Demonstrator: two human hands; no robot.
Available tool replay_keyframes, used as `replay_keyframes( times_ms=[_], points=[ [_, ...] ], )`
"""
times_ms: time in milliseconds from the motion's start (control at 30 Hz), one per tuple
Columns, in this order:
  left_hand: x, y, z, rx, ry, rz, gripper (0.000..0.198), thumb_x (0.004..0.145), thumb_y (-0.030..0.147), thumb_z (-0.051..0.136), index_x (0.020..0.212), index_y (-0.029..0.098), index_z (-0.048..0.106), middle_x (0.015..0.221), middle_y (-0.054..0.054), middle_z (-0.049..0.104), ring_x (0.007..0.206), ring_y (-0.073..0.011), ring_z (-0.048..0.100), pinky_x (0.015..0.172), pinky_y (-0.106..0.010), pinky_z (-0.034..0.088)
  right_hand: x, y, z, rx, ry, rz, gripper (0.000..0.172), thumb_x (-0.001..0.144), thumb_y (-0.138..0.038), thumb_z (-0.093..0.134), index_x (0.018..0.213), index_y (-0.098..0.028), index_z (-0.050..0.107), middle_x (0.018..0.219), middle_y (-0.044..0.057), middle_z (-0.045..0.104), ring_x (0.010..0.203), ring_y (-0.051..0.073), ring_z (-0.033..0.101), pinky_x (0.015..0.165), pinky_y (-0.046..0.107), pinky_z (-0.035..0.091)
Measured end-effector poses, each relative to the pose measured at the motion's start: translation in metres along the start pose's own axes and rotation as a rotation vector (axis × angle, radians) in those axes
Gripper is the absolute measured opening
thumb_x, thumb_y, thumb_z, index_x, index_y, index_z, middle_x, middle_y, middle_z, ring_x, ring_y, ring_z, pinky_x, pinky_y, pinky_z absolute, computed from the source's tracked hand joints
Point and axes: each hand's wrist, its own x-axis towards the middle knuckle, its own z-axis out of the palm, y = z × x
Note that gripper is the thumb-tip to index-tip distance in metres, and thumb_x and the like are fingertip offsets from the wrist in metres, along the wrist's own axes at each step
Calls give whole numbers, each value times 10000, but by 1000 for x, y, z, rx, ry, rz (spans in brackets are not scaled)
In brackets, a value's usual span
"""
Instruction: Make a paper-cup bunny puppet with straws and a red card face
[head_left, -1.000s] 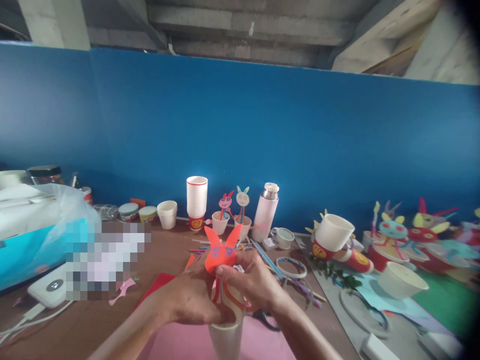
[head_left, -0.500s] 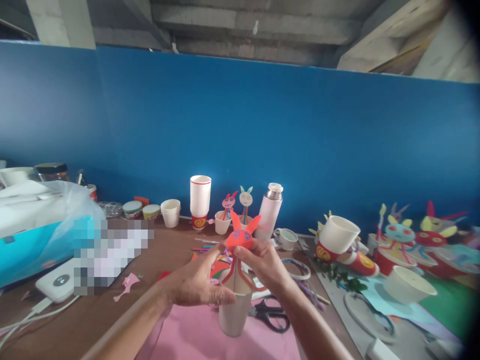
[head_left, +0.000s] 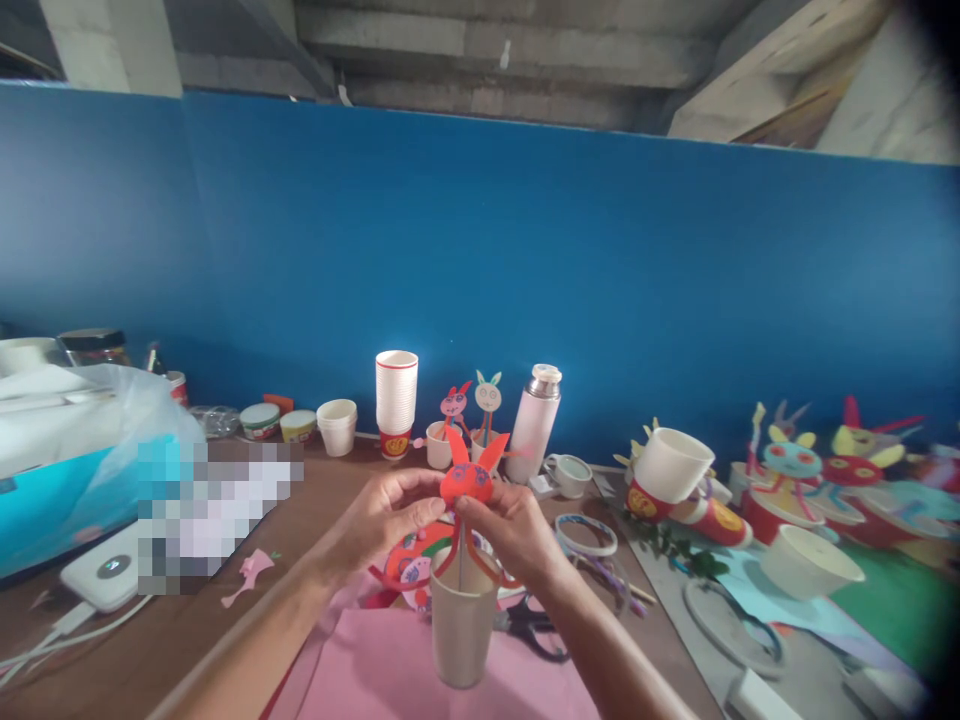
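Note:
An orange paper rabbit head (head_left: 468, 478) with two pointed ears sits on a thin stick that rises from a white paper cup (head_left: 461, 630). Orange paper arms curl out from the stick just above the cup's rim. My left hand (head_left: 386, 520) pinches the head from the left. My right hand (head_left: 506, 535) pinches it from the right and below. The cup stands on a pink paper sheet (head_left: 375, 675) on the brown table.
Scissors (head_left: 529, 625) lie right of the cup. Behind are a stack of paper cups (head_left: 395, 395), two finished rabbit cups (head_left: 465, 430), a white flask (head_left: 533, 422). Craft figures and cups (head_left: 750, 500) crowd the right. A blue box (head_left: 52, 490) and power bank (head_left: 105, 575) sit left.
The cup has gone from my left hand's grip down onto the pink sheet. My left hand rose to the rabbit head, and both hands now pinch it.

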Motion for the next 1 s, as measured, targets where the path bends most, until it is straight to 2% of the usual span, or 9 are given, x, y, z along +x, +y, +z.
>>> replay_keyframes(
  times_ms=[233, 367, 633, 833, 1000],
  points=[
    [-1, -2, 6, -21, -72, -92, 376, 691, 277, 677, 1012, 85, 640, 942, -138, 677, 930, -269, 594, 847, -361, 424, 0, 1, 3, -32, 31, 48, 246, 767, -328, 560, 871, -140, 681, 798, 39, 681, 755, 190, 610, 694, 282, 469],
    [-1, -4, 10, -47, -118, -114, 329, 707, 273, 657, 970, 75, 659, 879, -124, 689, 899, -263, 602, 820, -345, 427, 0, 1, 4, -36, 19, 81, 227, 757, -308, 563, 836, -131, 682, 765, 38, 676, 711, 173, 602, 664, 270, 462],
    [0, -6, 10, 16, -102, -139, 227, 698, 224, 635, 873, 90, 690, 778, -74, 696, 798, -216, 617, 713, -272, 442, 1, 0, 4, 4, 5, 102, 221, 734, -305, 578, 831, -138, 685, 761, 35, 672, 705, 162, 595, 674, 271, 458],
    [-1, -4, 11, -22, -95, -145, 185, 699, 160, 614, 854, 93, 689, 783, -79, 692, 771, -199, 614, 723, -277, 443, 2, 3, 3, -19, 14, 102, 190, 734, -290, 573, 777, -137, 679, 690, 7, 649, 633, 133, 566, 607, 234, 433],
    [2, -12, 11, -80, -108, -154, 307, 686, 266, 668, 932, 82, 670, 796, -102, 686, 816, -226, 611, 765, -318, 442, 1, 4, 4, -70, 17, 72, 190, 742, -287, 560, 727, -136, 674, 667, 8, 638, 622, 132, 557, 588, 229, 427]
  ],
)
